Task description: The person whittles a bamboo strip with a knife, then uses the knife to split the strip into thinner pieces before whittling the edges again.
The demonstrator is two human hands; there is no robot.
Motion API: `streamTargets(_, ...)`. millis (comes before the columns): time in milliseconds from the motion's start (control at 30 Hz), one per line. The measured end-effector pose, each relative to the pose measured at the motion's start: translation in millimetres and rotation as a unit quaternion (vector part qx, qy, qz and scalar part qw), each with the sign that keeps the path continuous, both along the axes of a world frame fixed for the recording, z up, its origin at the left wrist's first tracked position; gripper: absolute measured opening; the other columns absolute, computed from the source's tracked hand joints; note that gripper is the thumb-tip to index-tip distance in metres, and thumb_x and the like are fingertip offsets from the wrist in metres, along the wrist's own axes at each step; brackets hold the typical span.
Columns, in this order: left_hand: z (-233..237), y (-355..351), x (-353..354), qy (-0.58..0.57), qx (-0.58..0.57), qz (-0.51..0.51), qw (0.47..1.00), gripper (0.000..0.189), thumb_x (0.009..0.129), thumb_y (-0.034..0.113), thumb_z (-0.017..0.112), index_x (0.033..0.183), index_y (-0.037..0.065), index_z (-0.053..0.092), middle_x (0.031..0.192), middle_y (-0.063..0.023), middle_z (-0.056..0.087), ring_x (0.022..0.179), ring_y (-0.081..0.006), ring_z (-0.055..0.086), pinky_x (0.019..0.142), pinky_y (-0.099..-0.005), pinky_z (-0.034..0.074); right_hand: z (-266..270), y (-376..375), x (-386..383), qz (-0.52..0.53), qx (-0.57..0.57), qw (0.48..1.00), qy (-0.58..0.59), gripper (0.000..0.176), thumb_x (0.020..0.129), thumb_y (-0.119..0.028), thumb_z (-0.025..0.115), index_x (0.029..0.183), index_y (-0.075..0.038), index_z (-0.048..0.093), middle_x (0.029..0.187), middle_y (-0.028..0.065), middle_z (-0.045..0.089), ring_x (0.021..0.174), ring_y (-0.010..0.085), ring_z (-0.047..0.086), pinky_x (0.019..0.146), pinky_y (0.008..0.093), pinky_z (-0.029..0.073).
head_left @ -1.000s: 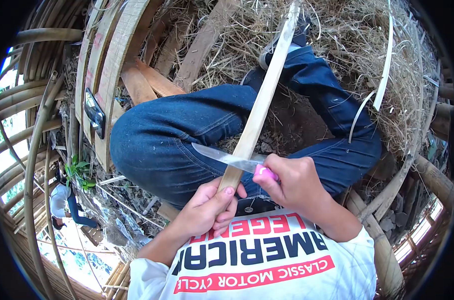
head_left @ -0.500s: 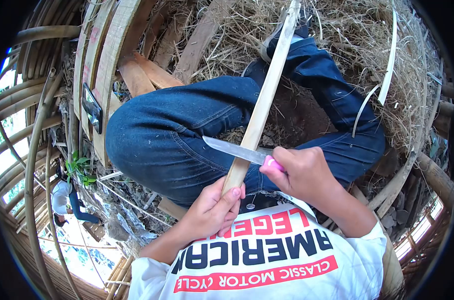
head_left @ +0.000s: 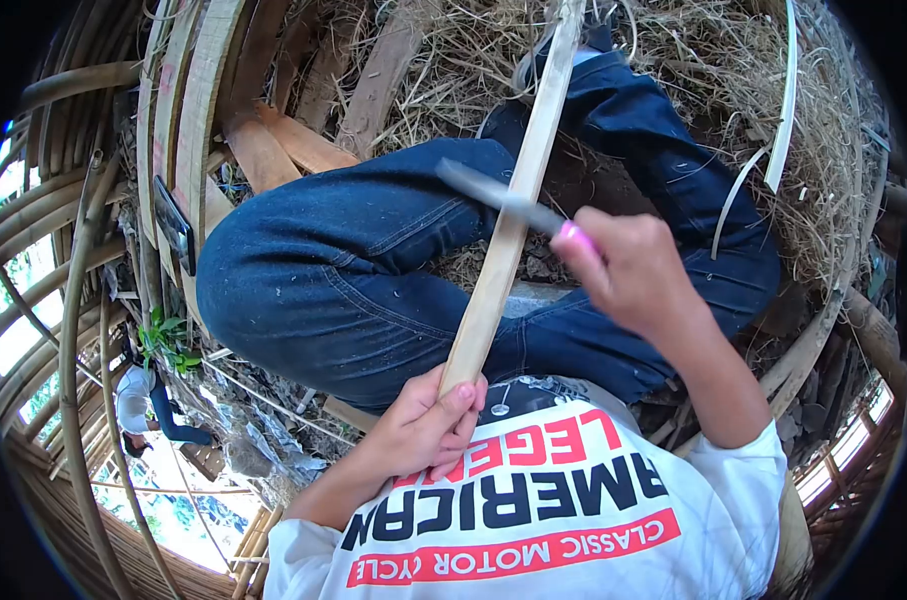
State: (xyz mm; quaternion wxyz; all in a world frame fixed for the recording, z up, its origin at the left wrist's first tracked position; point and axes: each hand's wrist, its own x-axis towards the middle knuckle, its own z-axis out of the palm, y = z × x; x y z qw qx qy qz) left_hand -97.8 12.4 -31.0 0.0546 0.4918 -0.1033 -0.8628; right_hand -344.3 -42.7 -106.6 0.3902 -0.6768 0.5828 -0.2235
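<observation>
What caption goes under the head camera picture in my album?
Left hand grips a wooden strip; right hand holds a pink-handled knife across it.

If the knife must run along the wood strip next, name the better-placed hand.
Probably the right hand: it grips the knife's pink handle, with the blade across the wood strip. The left hand holds the strip's near end.

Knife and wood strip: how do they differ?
The knife is short, the wood strip far longer. The knife has a grey blade and pink handle; the wood strip is pale tan. The knife slants crosswise; the wood strip points away from the body. Both are hand-held.
</observation>
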Motion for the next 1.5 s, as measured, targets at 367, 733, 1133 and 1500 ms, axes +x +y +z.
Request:
streamTargets(367,-1.3,3.0,-0.6,-0.025,-0.032,-0.008,0.999,0.024,0.104,0.025,0.036,0.095,0.003,0.041,0.054,-0.0009,0.039,0.040,-0.0088,0.043,0.040,-0.0268,0.045,16.6,8.4,13.4,0.108,0.019,0.994,-0.001,0.037,0.086,-0.039,0.065,0.068,-0.008,0.059,0.050,0.0133,0.055,0.048,0.0336,0.059,0.046,0.0421,0.047)
streamTargets(733,-26.7,5.5,9.2,-0.024,-0.062,-0.015,0.998,0.034,0.095,0.031,0.059,0.075,0.005,0.048,0.050,-0.0008,0.045,0.055,-0.0182,0.066,0.049,-0.0229,0.048,-16.4,14.3,17.9,0.028,0.006,0.999,-0.040,0.036,0.089,-0.035,0.063,0.069,-0.006,0.056,0.054,0.0138,0.056,0.049,0.0328,0.059,0.045,0.0389,0.044)
streamTargets(1133,-28.5,9.2,-10.3,-0.241,-0.265,-0.145,0.922,0.037,0.087,0.021,0.068,0.108,-0.001,0.046,0.074,-0.0088,0.056,0.069,-0.0125,0.054,0.063,-0.0305,0.046,-8.4,27.9,31.2,0.030,0.017,0.998,-0.061,0.038,0.087,-0.038,0.065,0.066,-0.007,0.057,0.053,0.0120,0.057,0.048,0.0300,0.059,0.044,0.0370,0.044)
streamTargets(1500,-30.3,14.6,-4.5,-0.260,-0.320,-0.203,0.888,0.040,0.082,0.004,0.055,0.116,-0.008,0.040,0.075,-0.0255,0.060,0.071,-0.0395,0.066,0.059,-0.0395,0.048,-0.8,25.2,23.7,0.114,0.020,0.993,0.022,0.040,0.087,-0.041,0.063,0.067,-0.007,0.062,0.050,0.0115,0.057,0.046,0.0300,0.059,0.044,0.0380,0.045)
